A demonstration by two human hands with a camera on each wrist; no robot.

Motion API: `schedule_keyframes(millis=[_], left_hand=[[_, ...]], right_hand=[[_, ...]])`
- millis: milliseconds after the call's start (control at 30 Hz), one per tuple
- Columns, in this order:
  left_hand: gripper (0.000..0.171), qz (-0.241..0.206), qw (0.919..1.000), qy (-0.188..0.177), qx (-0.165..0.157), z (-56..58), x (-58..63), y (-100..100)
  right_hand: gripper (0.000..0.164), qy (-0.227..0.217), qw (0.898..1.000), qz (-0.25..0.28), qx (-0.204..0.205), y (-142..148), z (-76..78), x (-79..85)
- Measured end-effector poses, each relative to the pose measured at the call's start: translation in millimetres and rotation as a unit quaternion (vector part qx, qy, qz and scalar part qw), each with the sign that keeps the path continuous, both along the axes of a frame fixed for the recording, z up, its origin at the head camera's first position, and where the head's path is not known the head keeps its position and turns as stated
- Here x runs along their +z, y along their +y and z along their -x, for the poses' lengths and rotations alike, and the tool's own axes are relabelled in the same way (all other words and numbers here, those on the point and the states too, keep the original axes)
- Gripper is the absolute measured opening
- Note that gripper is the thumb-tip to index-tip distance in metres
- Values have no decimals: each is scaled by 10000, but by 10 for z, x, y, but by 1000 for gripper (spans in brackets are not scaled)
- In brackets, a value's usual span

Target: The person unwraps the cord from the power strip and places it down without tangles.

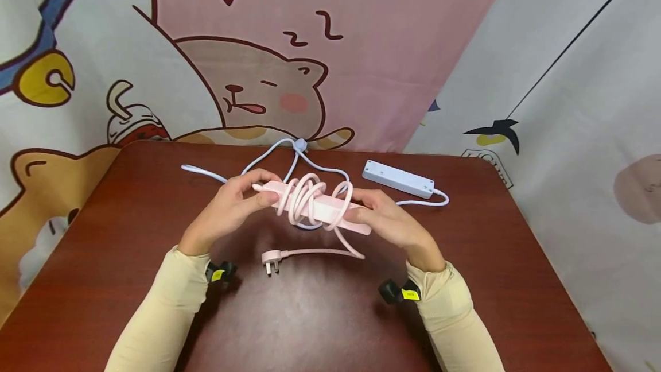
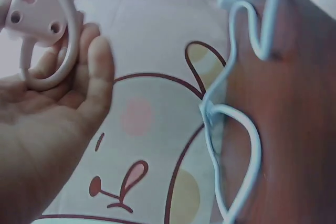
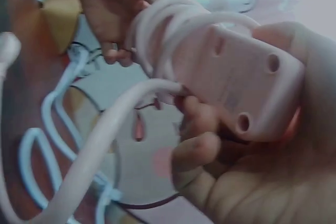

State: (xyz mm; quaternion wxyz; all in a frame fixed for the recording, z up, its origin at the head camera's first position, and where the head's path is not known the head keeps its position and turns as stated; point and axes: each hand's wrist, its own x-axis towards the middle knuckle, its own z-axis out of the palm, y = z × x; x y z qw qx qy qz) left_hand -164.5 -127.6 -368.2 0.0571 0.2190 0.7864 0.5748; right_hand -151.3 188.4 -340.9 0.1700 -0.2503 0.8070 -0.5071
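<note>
Both hands hold a pink power strip (image 1: pixel 327 209) above the table, its own pink cord (image 1: pixel 304 197) looped several times around the middle. At the strip's left end, where the cord leaves it, my left hand (image 1: pixel 232 206) grips with thumb and fingers. My right hand (image 1: pixel 389 217) holds the other end, thumb on the near side; the right wrist view shows its fingers curled under the strip's back (image 3: pixel 231 82). From the coil a loose length of cord runs down to a pink three-pin plug (image 1: pixel 271 257) on the near side.
Behind the hands a white power strip (image 1: pixel 397 179) lies at the table's back right. Its white cord (image 1: pixel 330 169) spreads in loose loops toward the back left, partly hidden by the hands and pink strip. A printed curtain (image 1: pixel 392 45) hangs behind the brown table (image 1: pixel 310 326).
</note>
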Motion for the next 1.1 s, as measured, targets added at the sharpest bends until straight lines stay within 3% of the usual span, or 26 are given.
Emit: schedule_keyframes(millis=[167,300,500,667,767,867,967,1100], left_hand=[[26,-561,9977,353,111,30,80,69],[27,-713,9951,646,223,55,135,117],[28,-892,9901,997,426,72,283,205],[31,-1233,9818,1358,498,97,425,308],[32,-1544,9754,1487,517,114,484,368],[34,-1802,9705,1500,560,128,495,408],[36,-2027,9673,1436,520,156,465,428],[38,-2143,9656,1411,426,197,423,394]], right_hand=[[29,567,9981,-211,142,32,35,184],[26,952,9951,-245,-83,53,31,282],[42,861,9902,1032,-371,24,22,379],[43,1243,9666,2202,-421,27,56,433],[41,1171,9478,2961,-191,32,92,429],[50,1039,9309,3500,96,36,128,388],[59,934,9289,3580,137,51,145,360],[43,788,9393,3339,-35,54,154,362]])
